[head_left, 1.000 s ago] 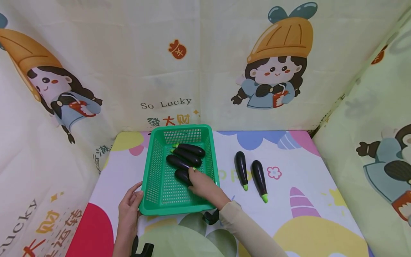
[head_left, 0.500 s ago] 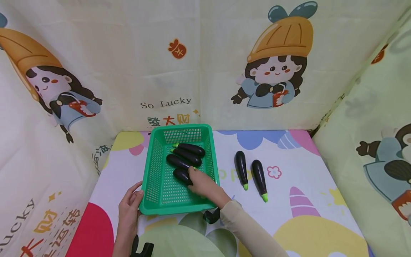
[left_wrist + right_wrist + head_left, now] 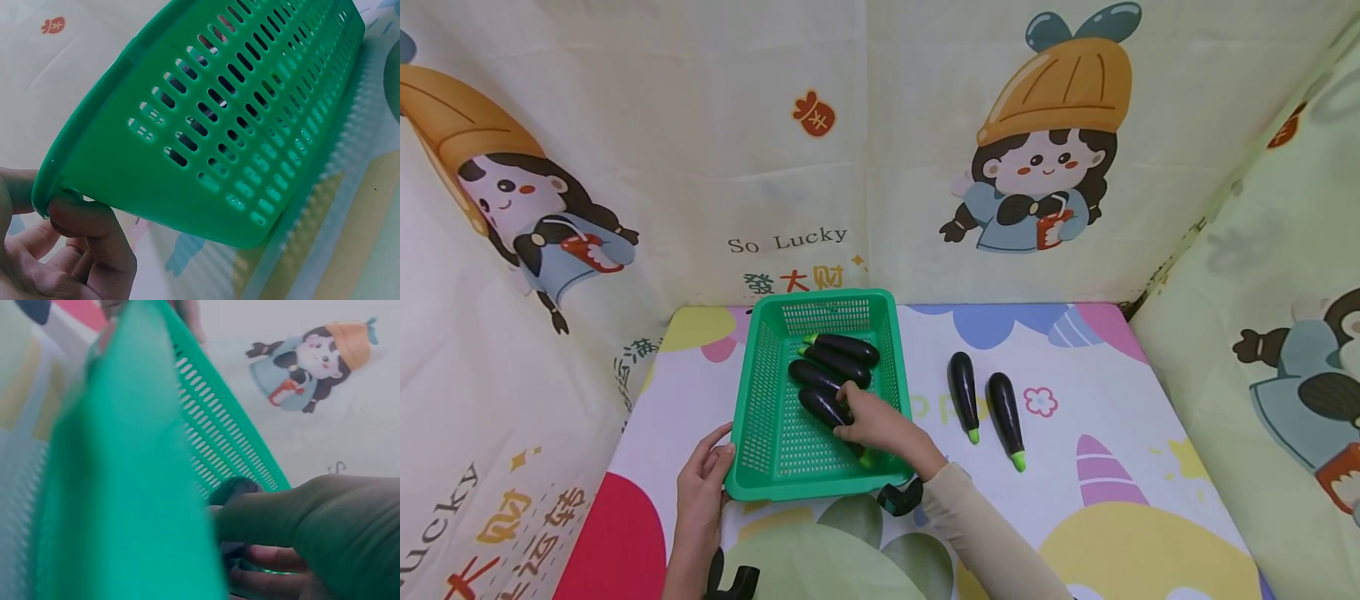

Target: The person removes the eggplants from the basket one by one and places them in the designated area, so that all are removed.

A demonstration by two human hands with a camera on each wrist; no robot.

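A green plastic basket holds several dark purple eggplants. At its near left corner my left hand grips the rim, the thumb on the near side in the left wrist view. My right hand reaches over the right rim and holds the nearest eggplant between thumb and fingers; its green stem end shows below the hand. Just beyond, another eggplant lies partly behind the fingers, with two more farther back. The right wrist view shows the held eggplant mostly covered by the hand.
Two eggplants, one beside the other, lie on the patterned tabletop right of the basket. Printed cloth walls rise at the back and both sides. A black wrist mount sits below the right wrist.
The nearest eggplant has shifted slightly up and left in the basket, its stem end now showing. My right hand has moved a little to the right along it. The left hand stays at the rim.
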